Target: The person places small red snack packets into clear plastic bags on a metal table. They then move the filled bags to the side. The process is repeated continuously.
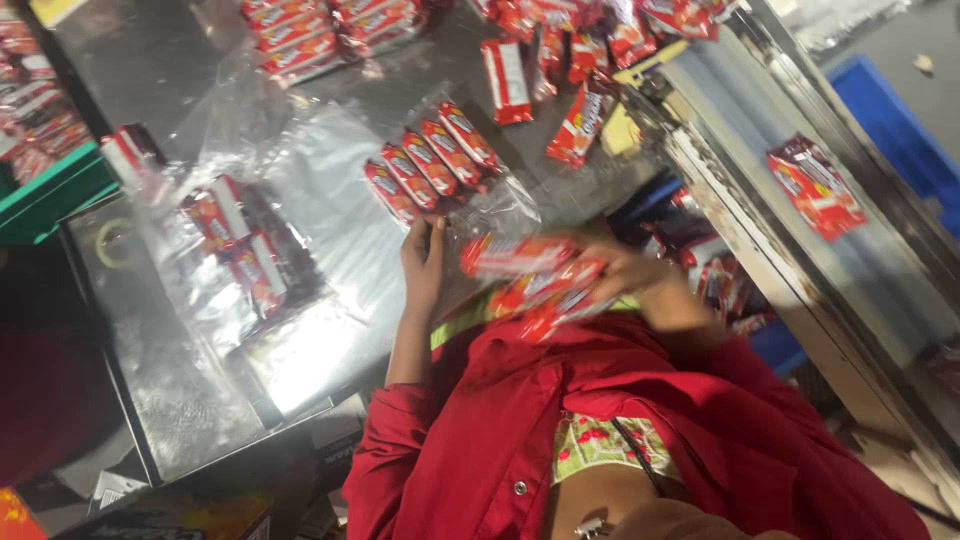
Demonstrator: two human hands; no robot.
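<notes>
Left hand: I see my left hand (423,262) flat and open, fingers resting on the clear plastic bag (330,215).
Right hand: my right hand (625,275) clutches a bundle of red snack packets (535,280), blurred.
Location: bundle sits at 3 o'clock of the left hand; a bagged row of packets (432,160) lies at 12 o'clock.
Handling: I judge them light, crinkly, slippery, crushable; grip across the middles.
Look: long red wrappers, white panels.
Beyond: steel table (180,390).
</notes>
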